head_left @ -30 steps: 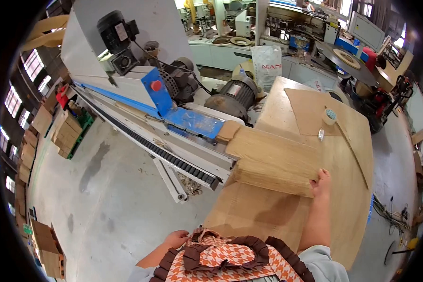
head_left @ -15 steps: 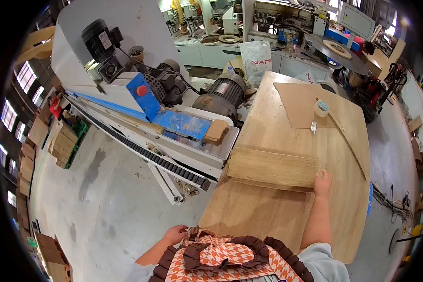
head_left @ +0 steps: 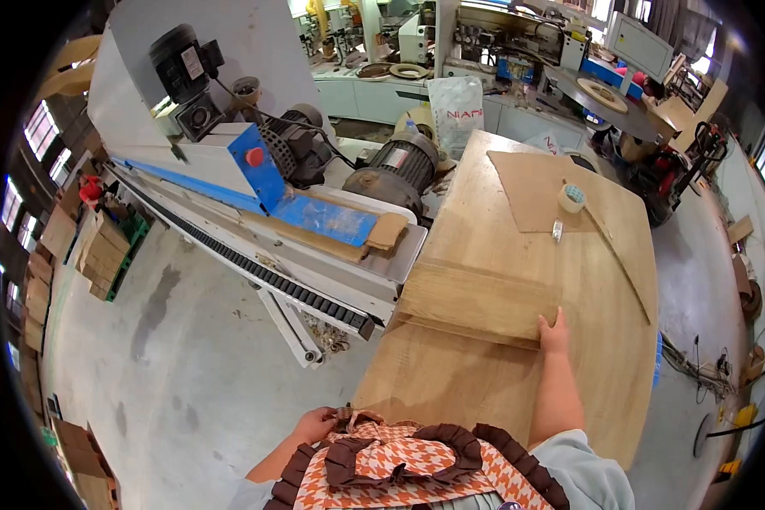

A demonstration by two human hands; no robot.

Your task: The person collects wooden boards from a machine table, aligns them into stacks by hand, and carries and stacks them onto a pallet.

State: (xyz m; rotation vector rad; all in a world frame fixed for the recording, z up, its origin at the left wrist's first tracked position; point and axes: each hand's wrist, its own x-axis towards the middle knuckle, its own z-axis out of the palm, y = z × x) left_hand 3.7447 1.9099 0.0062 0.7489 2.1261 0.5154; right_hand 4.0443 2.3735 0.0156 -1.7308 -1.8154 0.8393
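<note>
One wood-grain panel [head_left: 476, 304] lies on the pale counter [head_left: 599, 374], its left end just beside the machine [head_left: 208, 161]. The right grip [head_left: 554, 333] is at the panel's right end, thumb and fingers parted at the edge; from where I stand, I cannot tell whether it clamps the panel. The left grip [head_left: 318, 424] is beside the checked apron [head_left: 391, 455], fingers curled; its contents, if any, are not discernible. Beyond the panel, a brown sheet [head_left: 525, 191] carries a tape roll [head_left: 572, 198]; a thin strip [head_left: 622, 270] runs diagonally nearby. Machine fittings include a blue plate [head_left: 327, 219] and a red button [head_left: 254, 156].
</note>
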